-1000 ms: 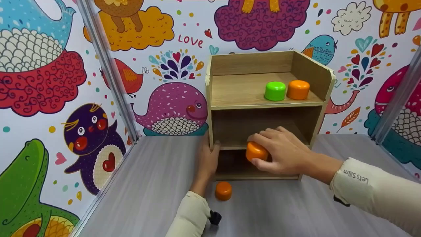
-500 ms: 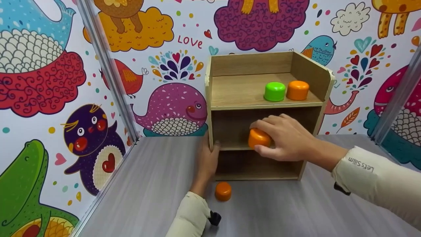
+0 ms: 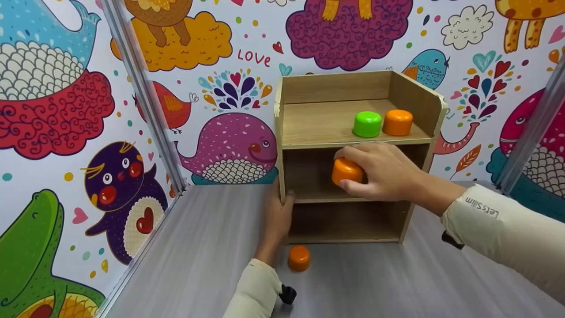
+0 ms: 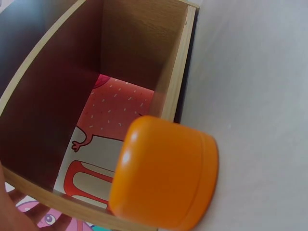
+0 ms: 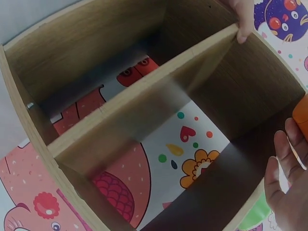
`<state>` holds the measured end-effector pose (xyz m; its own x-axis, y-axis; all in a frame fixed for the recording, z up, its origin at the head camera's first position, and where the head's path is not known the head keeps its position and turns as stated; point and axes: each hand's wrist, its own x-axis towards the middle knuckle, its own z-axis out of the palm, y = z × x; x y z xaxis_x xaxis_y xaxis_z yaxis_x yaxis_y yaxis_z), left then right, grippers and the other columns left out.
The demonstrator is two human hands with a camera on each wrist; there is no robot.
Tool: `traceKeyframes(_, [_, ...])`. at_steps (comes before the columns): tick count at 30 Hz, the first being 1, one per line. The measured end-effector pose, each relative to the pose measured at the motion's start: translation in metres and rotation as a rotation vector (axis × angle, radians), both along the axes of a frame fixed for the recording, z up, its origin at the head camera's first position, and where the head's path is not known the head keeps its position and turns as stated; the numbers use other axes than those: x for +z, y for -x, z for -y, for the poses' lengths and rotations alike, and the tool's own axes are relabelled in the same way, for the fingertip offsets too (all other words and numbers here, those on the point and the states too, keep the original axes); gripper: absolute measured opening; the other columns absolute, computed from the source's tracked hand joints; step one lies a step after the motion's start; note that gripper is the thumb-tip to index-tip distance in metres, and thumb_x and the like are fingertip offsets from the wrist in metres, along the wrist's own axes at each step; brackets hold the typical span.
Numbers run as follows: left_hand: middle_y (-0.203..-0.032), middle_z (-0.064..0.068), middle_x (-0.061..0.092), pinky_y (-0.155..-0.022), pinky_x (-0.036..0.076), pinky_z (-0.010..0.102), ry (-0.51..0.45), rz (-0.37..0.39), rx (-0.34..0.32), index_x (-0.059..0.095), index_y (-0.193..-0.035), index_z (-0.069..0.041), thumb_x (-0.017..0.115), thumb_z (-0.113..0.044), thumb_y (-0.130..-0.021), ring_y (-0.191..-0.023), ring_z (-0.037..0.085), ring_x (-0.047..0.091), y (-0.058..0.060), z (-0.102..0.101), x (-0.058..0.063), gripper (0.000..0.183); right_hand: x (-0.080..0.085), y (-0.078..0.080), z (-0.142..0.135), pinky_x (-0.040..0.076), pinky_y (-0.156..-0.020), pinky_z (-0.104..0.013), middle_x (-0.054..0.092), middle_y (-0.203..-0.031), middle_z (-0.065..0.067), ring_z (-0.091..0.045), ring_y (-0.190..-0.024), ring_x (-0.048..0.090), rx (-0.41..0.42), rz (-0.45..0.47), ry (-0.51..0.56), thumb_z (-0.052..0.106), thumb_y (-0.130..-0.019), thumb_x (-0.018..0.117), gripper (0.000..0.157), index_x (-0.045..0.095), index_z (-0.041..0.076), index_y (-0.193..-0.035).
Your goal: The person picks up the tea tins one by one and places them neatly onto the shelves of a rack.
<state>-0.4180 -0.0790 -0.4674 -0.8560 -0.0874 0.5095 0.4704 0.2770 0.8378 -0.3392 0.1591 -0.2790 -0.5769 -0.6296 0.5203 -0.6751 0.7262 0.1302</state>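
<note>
My right hand [image 3: 358, 176] grips an orange cap [image 3: 347, 170] in front of the middle opening of a small wooden shelf unit [image 3: 309, 123]. The right wrist view shows that hand's fingers [image 5: 284, 185] at the right edge, with a sliver of the orange cap [image 5: 303, 115]. My left hand [image 3: 282, 202] holds the unit's left front edge, thumb on the front; its fingertip [image 5: 244, 21] hooks over the panel. A second orange cap [image 3: 299, 258] sits on the table by my left wrist and fills the left wrist view [image 4: 163, 173].
A green cap [image 3: 367, 124] and another orange cap [image 3: 397, 122] stand side by side on the top shelf, at the right. The unit stands on a grey table [image 3: 198, 265] against cartoon-patterned walls [image 3: 66, 110]. Both lower compartments look bare inside.
My right hand has lifted the orange cap from the bottom compartment's height up to the middle opening. The left hand and the cap on the table have stayed put.
</note>
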Motion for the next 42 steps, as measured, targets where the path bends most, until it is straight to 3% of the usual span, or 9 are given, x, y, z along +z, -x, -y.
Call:
traceKeyframes(3, [-0.148,-0.016,0.03,-0.112,0.024,0.047,-0.015,0.02,-0.02,0.017,-0.144,-0.049,0.049,-0.035,-0.094,-0.134,0.009,0.032,0.0,-0.001,0.0,0.061,0.004,0.0,0.001,0.036,-0.055,-0.025,0.054,-0.083,0.007,-0.01,-0.066,0.047,0.01,-0.01,0.009,0.05,-0.081,0.058,0.042,0.054,0.026,-0.116])
traceKeyframes(19, [-0.147,-0.021,0.029,-0.111,0.026,0.043,0.013,0.04,0.014,0.017,-0.143,-0.05,0.047,-0.041,-0.094,-0.132,0.006,0.033,0.0,-0.001,-0.001,0.058,0.035,0.01,0.008,0.037,-0.06,-0.029,0.057,-0.086,0.004,-0.013,-0.072,0.049,-0.012,-0.033,0.056,0.051,-0.081,0.057,0.044,0.055,0.026,-0.118])
traceKeyframes(24, [-0.148,-0.017,0.028,-0.111,0.026,0.043,0.033,0.028,0.027,0.017,-0.144,-0.048,0.047,-0.041,-0.094,-0.133,0.009,0.032,0.001,0.0,-0.001,0.058,0.046,0.015,0.009,0.035,-0.063,-0.032,0.056,-0.083,0.005,-0.014,-0.07,0.048,-0.014,-0.045,0.069,0.05,-0.081,0.057,0.043,0.056,0.026,-0.117])
traceKeyframes(30, [-0.148,-0.015,0.031,-0.111,0.027,0.043,0.038,-0.027,0.01,0.018,-0.145,-0.044,0.047,-0.035,-0.095,-0.133,0.009,0.034,0.001,0.0,0.0,0.058,0.057,0.021,0.009,0.037,-0.074,-0.039,0.059,-0.088,0.001,-0.017,-0.078,0.049,-0.023,-0.066,0.064,0.049,-0.081,0.056,0.044,0.057,0.024,-0.117])
traceKeyframes(33, [-0.147,-0.015,0.032,-0.11,0.028,0.043,0.036,-0.052,-0.002,0.02,-0.146,-0.042,0.047,-0.031,-0.096,-0.132,0.009,0.035,0.001,0.0,0.001,0.058,0.061,0.023,0.008,0.035,-0.071,-0.038,0.058,-0.088,0.0,-0.018,-0.078,0.048,-0.034,-0.075,0.06,0.05,-0.081,0.055,0.045,0.057,0.023,-0.118])
traceKeyframes(42, [-0.146,-0.014,0.033,-0.11,0.027,0.044,0.031,-0.03,-0.004,0.021,-0.145,-0.042,0.047,-0.033,-0.095,-0.132,0.01,0.035,0.0,0.001,-0.001,0.057,0.073,0.03,0.006,0.032,-0.067,-0.035,0.054,-0.082,-0.001,-0.018,-0.074,0.046,-0.061,-0.06,0.057,0.05,-0.083,0.054,0.04,0.056,0.023,-0.112])
